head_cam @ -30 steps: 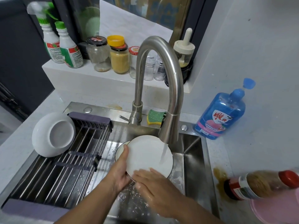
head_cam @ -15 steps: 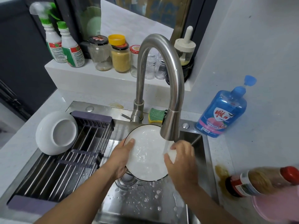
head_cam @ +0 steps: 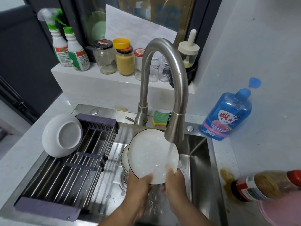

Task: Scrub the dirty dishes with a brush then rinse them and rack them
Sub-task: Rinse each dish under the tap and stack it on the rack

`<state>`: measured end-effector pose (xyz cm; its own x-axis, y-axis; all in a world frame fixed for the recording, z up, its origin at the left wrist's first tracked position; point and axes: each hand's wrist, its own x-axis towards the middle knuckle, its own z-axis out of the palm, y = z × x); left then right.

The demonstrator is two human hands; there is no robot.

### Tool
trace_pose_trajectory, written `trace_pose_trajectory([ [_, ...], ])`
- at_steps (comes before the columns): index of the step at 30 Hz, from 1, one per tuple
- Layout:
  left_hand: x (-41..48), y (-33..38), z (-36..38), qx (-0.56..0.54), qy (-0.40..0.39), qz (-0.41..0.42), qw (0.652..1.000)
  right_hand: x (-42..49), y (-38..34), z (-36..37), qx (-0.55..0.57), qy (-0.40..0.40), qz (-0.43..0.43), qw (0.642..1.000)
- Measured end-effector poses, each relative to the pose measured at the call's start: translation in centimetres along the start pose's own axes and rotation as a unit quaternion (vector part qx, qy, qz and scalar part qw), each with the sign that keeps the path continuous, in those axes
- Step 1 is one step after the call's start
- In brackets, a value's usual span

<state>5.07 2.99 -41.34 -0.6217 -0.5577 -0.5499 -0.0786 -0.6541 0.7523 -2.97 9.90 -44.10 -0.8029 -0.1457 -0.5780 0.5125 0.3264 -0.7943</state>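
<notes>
The white plate (head_cam: pixel 151 154) is held tilted over the sink (head_cam: pixel 197 154), toward its back edge, under the running faucet (head_cam: pixel 164 79). The left hand (head_cam: pixel 140 183) grips its lower rim, thumb on the face. The right hand (head_cam: pixel 175 180) touches the lower right rim in the stream, but blur hides whether its fingers curl round it. Another dish (head_cam: pixel 125 159) sits just behind the plate. A bowl (head_cam: pixel 62 136) lies upturned at the back left corner of the rack (head_cam: pixel 65 173). I judge two risks: the wet plate could slip from a one-hand grip and strike the dish below, and water glancing off the tilted face could splash onto the bench (head_cam: pixel 224 154).
</notes>
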Motion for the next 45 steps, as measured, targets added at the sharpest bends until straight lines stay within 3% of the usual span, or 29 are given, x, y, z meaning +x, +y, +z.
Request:
trace_pose_trajectory([
  [4,2.0,0.2,-1.9,0.061,0.000,0.002,0.998,-0.2,0.3,-0.2,-0.022,-0.063,-0.002,0.998],
  [10,3.1,3.8,-3.3,0.122,-0.031,-0.029,0.992,3.4,-2.0,-0.9,-0.200,-0.030,-0.080,0.976],
  [12,3.2,3.9,-3.7,0.112,-0.037,-0.052,0.992,4.4,-3.2,-1.7,-0.331,0.052,-0.166,0.927],
  [14,3.1,3.4,-3.7,0.086,-0.037,-0.082,0.992,4.4,-3.7,-1.5,-0.476,0.126,-0.246,0.835],
  [16,2.9,2.7,-3.2,0.055,-0.029,-0.100,0.993,4.2,-3.3,-0.5,-0.565,0.135,-0.324,0.746],
  [17,3.0,2.3,-3.1,0.048,-0.030,-0.102,0.993,4.0,-2.9,0.2,-0.579,0.110,-0.344,0.731],
  [20,3.4,2.0,-2.6,0.058,-0.039,-0.093,0.993,3.0,-2.2,1.4,-0.558,-0.074,-0.293,0.773],
  [23,3.7,2.4,-2.3,0.104,-0.047,-0.082,0.990,1.1,-2.4,1.8,-0.481,-0.232,-0.325,0.780],
  [26,4.0,3.6,-2.5,0.136,-0.038,-0.083,0.986,-0.7,-2.1,-0.1,-0.456,-0.326,-0.373,0.740],
  [31,4.5,5.2,-3.1,0.186,-0.021,-0.054,0.981,0.7,-1.2,-6.1,-0.586,-0.239,-0.402,0.662],
  [35,3.8,4.7,-2.3,0.173,-0.042,-0.084,0.980,3.2,-1.7,-5.5,-0.682,-0.151,-0.389,0.601],
  [36,3.7,4.3,-2.0,0.160,-0.052,-0.099,0.981,3.4,-2.3,-4.6,-0.681,-0.143,-0.398,0.598],
  [38,3.7,3.7,-1.6,0.152,-0.070,-0.122,0.978,3.0,-3.7,-2.3,-0.654,-0.182,-0.376,0.630],
  [40,3.8,3.6,-1.3,0.151,-0.088,-0.137,0.975,1.6,-4.8,-0.2,-0.566,-0.270,-0.310,0.715],
  [41,4.0,3.6,-1.4,0.156,-0.089,-0.140,0.974,0.4,-5.2,0.4,-0.524,-0.300,-0.316,0.731],
  [45,5.2,4.9,-2.7,0.147,-0.061,-0.151,0.976,-2.1,-4.4,-2.4,-0.477,-0.387,-0.373,0.695],
])
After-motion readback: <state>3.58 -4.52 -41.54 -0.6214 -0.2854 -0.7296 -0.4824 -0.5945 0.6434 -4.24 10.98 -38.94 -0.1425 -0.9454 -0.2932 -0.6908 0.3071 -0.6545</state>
